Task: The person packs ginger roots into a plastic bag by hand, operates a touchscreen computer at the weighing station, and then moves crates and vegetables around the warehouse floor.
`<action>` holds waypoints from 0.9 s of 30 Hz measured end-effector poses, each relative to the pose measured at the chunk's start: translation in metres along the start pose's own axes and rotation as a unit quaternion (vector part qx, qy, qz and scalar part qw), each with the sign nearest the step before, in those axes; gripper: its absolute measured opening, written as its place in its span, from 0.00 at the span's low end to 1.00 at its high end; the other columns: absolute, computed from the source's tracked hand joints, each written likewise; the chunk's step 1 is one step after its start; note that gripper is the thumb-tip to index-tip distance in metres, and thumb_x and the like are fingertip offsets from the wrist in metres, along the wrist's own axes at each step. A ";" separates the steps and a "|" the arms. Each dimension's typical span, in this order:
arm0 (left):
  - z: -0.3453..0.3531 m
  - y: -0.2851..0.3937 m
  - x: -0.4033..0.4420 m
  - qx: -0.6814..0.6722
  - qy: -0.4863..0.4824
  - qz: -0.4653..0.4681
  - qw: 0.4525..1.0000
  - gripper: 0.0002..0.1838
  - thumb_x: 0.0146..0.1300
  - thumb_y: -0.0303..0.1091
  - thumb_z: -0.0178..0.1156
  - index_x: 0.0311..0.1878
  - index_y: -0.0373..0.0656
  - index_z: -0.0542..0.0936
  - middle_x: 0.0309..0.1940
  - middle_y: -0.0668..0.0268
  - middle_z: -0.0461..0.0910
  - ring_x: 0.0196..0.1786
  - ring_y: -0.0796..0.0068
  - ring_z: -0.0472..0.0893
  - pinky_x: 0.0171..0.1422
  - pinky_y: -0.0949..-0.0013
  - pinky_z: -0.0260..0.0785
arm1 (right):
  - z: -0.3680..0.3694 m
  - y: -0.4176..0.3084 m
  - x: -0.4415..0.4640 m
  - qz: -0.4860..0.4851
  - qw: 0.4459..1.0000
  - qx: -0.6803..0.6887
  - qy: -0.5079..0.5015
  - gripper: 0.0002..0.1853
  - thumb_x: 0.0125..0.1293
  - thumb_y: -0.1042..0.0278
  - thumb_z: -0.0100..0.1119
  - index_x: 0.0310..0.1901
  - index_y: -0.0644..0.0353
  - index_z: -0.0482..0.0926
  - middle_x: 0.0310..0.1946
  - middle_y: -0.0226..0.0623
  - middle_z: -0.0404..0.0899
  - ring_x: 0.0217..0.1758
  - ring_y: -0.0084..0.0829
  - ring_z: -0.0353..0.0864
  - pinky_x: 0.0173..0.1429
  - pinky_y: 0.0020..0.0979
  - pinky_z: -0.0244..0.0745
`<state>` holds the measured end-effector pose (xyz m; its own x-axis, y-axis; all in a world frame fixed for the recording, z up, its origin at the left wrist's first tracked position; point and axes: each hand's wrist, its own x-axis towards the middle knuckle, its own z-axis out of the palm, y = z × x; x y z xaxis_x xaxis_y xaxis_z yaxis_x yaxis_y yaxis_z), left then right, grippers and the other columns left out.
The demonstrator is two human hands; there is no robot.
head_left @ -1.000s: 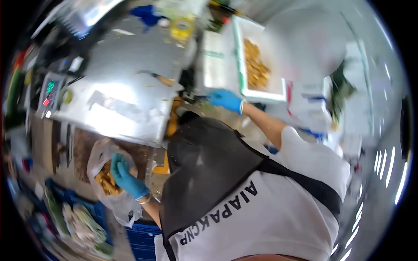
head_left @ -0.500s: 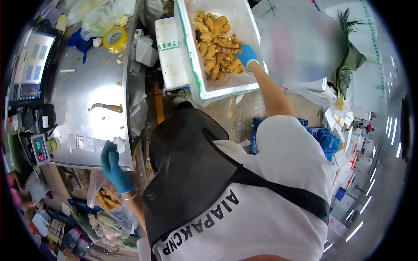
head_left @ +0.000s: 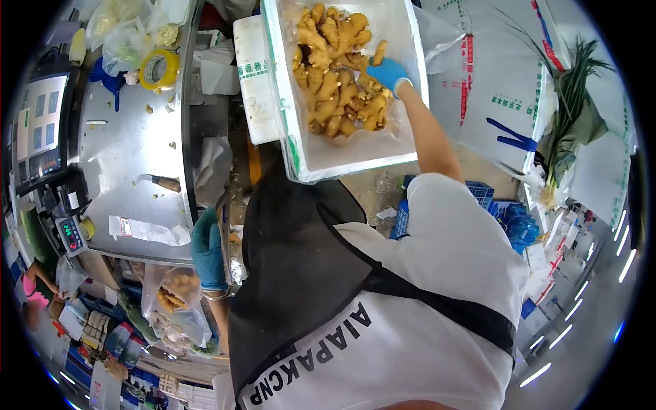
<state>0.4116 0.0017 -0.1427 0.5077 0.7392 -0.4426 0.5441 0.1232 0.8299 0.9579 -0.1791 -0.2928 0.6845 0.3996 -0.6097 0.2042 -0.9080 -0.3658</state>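
My right hand (head_left: 388,74), in a blue glove, reaches into a white foam box (head_left: 357,164) holding ginger (head_left: 335,96). Its fingers are bent round a piece of ginger (head_left: 380,52) that sticks up at their tips; part of the grip is hidden. By the right edge of the metal table (head_left: 137,157), my left hand (head_left: 209,251), also gloved, has its fingers stretched out and holds nothing. Below the table's front edge, a clear plastic bag (head_left: 195,328) has more ginger (head_left: 171,298) in it.
On the table are a knife (head_left: 160,182), yellow tape (head_left: 158,70), and a labelled plastic wrapper (head_left: 147,229). A screen (head_left: 42,123) and a scale (head_left: 70,234) stand at the left. Leafy greens (head_left: 570,119) lie at the right. A person in pink (head_left: 34,283) is far left.
My right hand has moved from outside the foam box onto the ginger inside and closed on a piece. My left hand has left the ginger bag and come beside the table edge. The view has shifted.
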 end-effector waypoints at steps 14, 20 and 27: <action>0.138 0.082 0.073 -0.335 -0.238 -0.009 0.912 0.43 0.62 0.30 0.63 0.76 0.44 0.51 0.69 0.62 0.62 0.70 0.71 0.64 0.67 0.66 0.63 | 0.070 -0.112 -0.171 -0.170 0.886 0.369 -0.224 0.30 0.61 0.61 0.59 0.61 0.70 0.68 0.53 0.52 0.77 0.54 0.46 0.78 0.59 0.38 0.73; 0.140 0.014 0.093 -0.480 -0.207 -0.217 0.824 0.21 0.66 0.33 0.58 0.61 0.41 0.69 0.42 0.65 0.76 0.43 0.70 0.78 0.51 0.67 0.73 | 0.078 -0.114 -0.208 -0.237 0.843 0.294 -0.384 0.26 0.58 0.57 0.64 0.56 0.60 0.77 0.47 0.47 0.80 0.46 0.41 0.81 0.53 0.38 0.75; 0.098 0.020 0.063 -0.471 -0.178 -0.220 0.836 0.24 0.63 0.28 0.56 0.63 0.38 0.69 0.50 0.59 0.77 0.51 0.65 0.77 0.61 0.61 0.71 | 0.047 0.036 -0.075 -0.205 0.920 -0.332 0.047 0.21 0.62 0.72 0.56 0.58 0.50 0.77 0.51 0.42 0.77 0.48 0.42 0.81 0.51 0.39 0.78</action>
<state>0.5201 -0.0135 -0.1870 0.6547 0.2616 -0.7091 0.0493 0.9214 0.3855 0.8811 -0.2362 -0.2927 0.5059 0.7418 -0.4403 0.8195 -0.5726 -0.0231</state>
